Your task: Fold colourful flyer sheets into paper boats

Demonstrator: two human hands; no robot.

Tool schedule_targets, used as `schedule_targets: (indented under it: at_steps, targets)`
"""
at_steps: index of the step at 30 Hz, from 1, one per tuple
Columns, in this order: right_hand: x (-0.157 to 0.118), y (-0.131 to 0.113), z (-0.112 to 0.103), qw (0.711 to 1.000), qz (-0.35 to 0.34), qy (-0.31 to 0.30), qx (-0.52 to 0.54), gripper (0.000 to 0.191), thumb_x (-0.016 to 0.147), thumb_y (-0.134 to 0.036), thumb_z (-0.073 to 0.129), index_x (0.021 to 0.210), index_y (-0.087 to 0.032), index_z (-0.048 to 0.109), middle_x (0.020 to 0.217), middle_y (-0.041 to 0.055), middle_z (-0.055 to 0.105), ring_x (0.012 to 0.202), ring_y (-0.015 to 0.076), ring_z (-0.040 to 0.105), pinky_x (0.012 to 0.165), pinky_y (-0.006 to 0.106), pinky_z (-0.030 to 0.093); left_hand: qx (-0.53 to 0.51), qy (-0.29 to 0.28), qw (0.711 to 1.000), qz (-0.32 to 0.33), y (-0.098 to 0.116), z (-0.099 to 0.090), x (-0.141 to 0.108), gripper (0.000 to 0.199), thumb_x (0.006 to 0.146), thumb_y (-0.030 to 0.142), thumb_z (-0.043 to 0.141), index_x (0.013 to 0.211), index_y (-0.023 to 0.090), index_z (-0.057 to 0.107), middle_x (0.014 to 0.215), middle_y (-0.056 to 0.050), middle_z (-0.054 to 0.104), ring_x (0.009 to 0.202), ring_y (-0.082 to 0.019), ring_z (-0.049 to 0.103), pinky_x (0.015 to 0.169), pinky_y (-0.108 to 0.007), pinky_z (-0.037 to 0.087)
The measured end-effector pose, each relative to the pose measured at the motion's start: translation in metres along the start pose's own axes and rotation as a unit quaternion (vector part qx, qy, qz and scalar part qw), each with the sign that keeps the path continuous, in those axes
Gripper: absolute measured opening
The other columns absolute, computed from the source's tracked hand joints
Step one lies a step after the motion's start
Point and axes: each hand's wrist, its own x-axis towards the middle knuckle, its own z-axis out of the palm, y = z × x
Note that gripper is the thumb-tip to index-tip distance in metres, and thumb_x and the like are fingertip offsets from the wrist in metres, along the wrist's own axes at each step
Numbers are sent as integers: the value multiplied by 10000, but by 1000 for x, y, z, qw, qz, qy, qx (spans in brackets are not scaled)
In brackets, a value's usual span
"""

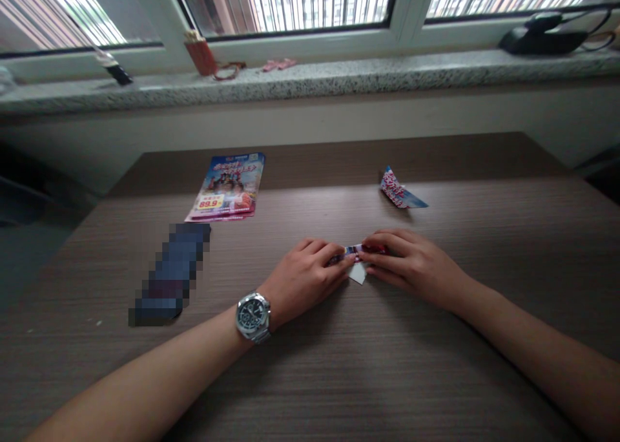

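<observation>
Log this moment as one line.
left hand: holds folded paper, left end | right hand: holds right end | table: flyers, another folded piece

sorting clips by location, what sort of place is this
Likely a home or office room: a wood-grain table stands by a speckled stone windowsill beneath light-framed windows.

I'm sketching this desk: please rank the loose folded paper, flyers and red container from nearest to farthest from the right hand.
From the right hand:
1. Loose folded paper, just beyond it on the desk.
2. Flyers, farther left on the desk.
3. Red container, left, up on the windowsill.
</observation>
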Motion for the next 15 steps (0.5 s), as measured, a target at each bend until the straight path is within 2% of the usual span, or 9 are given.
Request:
schedule_targets:
  at_steps: [6, 9, 15]
  targets:
    - [1, -2, 0, 1000, -1, 2, 11, 238, 975, -249, 593, 1158, -214, 740, 1123, 124, 701, 1043, 247, 642, 886, 406, 569, -9, 11, 1000, 19, 0, 2, 0, 312, 1043, 288, 477, 1314, 200, 605, 1298, -82, 649, 1134, -223, 613, 964, -382, 503]
    - [1, -2, 0, 1000, 1, 0, 15, 232, 977, -257, 591, 1151, -209, 736, 1104, 118, 698, 1008, 239, 637, 872, 397, 566, -9, 7, 1000, 24, 0, 3, 0, 323, 1043, 284, 480, 1332, 194, 592, 1303, -70, 659, 1136, -221, 616, 970, -379, 506]
    - [0, -5, 3, 999, 30, -5, 12, 327, 999, -278, 552, 1281, -151, 658, 1081, 138, 687, 970, 243, 614, 860, 410, 555, -9, 12, 1000, 25, 0, 1, 1, 316, 1035, 285, 496, 1321, 194, 597, 1297, -50, 667, 1114, -218, 616, 955, -370, 514]
